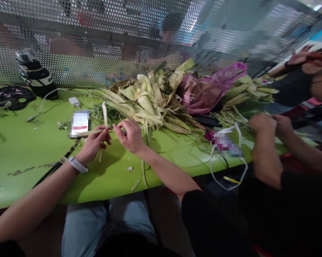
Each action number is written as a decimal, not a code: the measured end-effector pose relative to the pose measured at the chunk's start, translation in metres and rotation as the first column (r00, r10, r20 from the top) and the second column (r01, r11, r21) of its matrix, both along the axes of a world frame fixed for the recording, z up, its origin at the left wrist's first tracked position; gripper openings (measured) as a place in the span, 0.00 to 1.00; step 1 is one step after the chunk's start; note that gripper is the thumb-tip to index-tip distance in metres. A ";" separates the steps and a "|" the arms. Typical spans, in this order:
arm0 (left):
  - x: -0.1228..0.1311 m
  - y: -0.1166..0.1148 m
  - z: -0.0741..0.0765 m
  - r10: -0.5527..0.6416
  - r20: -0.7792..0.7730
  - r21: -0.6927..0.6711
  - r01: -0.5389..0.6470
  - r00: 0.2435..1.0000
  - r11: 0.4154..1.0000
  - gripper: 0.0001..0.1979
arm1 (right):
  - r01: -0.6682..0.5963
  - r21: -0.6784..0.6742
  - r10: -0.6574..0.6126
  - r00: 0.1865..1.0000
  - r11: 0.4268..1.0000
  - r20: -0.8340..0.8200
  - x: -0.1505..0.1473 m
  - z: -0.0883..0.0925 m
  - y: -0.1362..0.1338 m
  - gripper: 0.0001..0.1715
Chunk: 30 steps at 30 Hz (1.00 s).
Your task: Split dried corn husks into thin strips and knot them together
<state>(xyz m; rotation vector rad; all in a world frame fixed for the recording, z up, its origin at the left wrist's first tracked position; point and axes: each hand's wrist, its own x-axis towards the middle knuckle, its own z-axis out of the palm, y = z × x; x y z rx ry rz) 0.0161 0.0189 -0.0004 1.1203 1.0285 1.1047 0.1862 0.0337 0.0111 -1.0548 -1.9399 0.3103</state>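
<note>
My left hand [98, 140], with a white watch band on its wrist, pinches pale corn husk strips [105, 113]. One strip stands upright above the fingers, another points left over the phone, and an end hangs below. Close by on the right, my right hand [131, 136] has its thumb and fingers drawn together near the strips. Whatever sits between its fingertips is too small to make out. Behind both hands lies a large heap of corn husks [146, 101]. Thin green shreds [104, 112] lie just beyond my left hand.
A phone [75, 124], a white charger [74, 102] with its cable, and a dark bottle [39, 76] stand or lie left on the green table [40, 142]. A pink plastic bag [209, 91] rests among husks. A co-worker's hands [265, 123] work at right.
</note>
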 end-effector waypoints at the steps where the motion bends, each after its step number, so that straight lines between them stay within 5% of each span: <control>1: 0.001 -0.001 0.000 -0.039 -0.007 0.017 0.039 0.999 0.999 0.18 | 0.028 -0.008 -0.028 1.000 1.000 0.012 0.001 -0.001 0.002 0.21; 8: 0.005 -0.004 -0.001 -0.166 -0.128 0.103 0.180 0.978 0.978 0.16 | -0.204 -0.418 0.080 0.952 0.885 -0.295 -0.004 -0.013 0.003 0.24; 14: 0.003 -0.003 0.000 -0.198 -0.041 0.074 0.201 0.979 0.977 0.14 | -0.422 -0.420 0.080 0.775 0.803 -0.626 -0.008 -0.022 0.013 0.19; 21: 0.006 -0.001 -0.002 -0.247 -0.180 0.082 0.264 0.952 0.961 0.14 | -0.371 -0.412 -0.068 0.669 0.832 -0.740 -0.011 -0.027 0.019 0.19; 26: 0.006 -0.004 -0.002 -0.233 -0.192 0.088 0.253 0.953 0.964 0.17 | -0.371 -0.433 -0.050 0.709 0.822 -0.703 -0.011 -0.027 0.020 0.21; 30: 0.002 -0.003 -0.002 -0.176 -0.097 0.118 0.187 0.980 0.975 0.15 | -0.328 -0.512 -0.009 0.836 0.794 -0.549 -0.002 -0.016 0.016 0.25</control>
